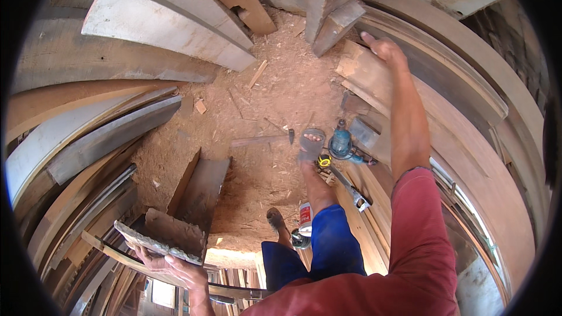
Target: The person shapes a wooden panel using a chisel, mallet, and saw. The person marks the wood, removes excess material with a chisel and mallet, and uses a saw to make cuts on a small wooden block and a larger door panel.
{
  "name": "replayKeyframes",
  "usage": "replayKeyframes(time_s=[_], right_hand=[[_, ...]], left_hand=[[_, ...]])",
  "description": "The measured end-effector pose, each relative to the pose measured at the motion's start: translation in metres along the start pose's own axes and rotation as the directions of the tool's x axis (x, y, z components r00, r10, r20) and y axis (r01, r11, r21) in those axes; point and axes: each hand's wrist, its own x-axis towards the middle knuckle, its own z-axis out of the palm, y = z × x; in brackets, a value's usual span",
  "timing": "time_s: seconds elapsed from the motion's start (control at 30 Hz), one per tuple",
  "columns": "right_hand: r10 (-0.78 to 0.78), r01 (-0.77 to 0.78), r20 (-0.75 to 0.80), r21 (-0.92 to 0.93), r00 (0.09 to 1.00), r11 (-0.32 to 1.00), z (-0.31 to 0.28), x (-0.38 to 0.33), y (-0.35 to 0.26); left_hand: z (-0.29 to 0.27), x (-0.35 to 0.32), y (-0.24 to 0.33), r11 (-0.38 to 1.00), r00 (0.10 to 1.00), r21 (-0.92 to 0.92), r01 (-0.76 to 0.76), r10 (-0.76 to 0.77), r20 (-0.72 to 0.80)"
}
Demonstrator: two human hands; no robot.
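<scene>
As the left hand [172, 266] grips wood [175, 231], the right hand [387, 52] stretches forward.

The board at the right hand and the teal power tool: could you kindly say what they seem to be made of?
The board looks like bare, matte wood, tan with darker patches. The teal power tool seems smooth plastic, given its even colour and rounded body; its dark tip may be metal.

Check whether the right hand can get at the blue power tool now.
Likely yes, with some bending: nothing seems to cover the blue power tool, though the right hand is at the wooden board.
</scene>
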Motion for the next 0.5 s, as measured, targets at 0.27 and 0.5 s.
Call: replayKeyframes(time_s=[0.27,0.5], right_hand=[[-0.218,0.155,-0.347,-0.201,0.912,0.967,0.019,-0.071,-0.048],[0.116,-0.132,-0.094,-0.18,0.989,0.975,-0.022,-0.022,0.071]], left_hand=[[0.001,-0.008,-0.006,0.999,0.998,-0.015,0.05,-0.05,-0.04],[0.004,-0.003,-0.004,0.996,0.996,-0.022,0.082,-0.082,-0.02]])
